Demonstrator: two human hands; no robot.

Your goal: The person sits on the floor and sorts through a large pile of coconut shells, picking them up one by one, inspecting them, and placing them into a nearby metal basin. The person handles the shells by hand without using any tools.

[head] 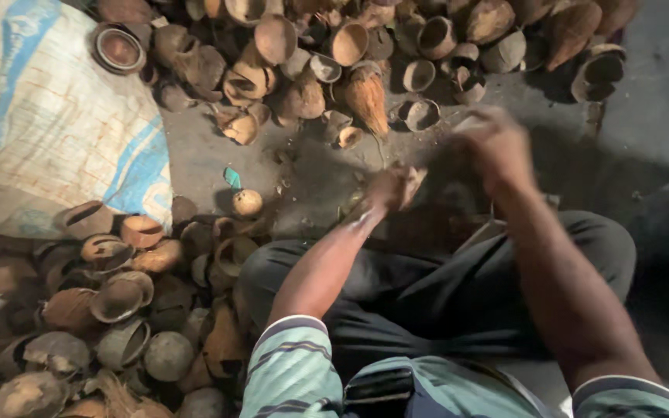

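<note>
Sitting on the floor point(210, 155), you are working between 2 heaps of shells: the pile point(365, 46) ahead of you, mostly emptied halves lying cup-up, and the heap point(110, 310) at your left, mixed halves and husked pieces. Judging by both, plenty is done and plenty is waiting. Lying at upper left is a sack point(48, 131), woven, off-white with blue bands. Your left hand point(392, 190) is closing round a brown shell piece point(412, 179) over your knees. Your right hand point(497, 143) is blurring; its grip I cannot tell. A small teal scrap point(232, 178) is lying near a lone shell point(247, 203).
</note>
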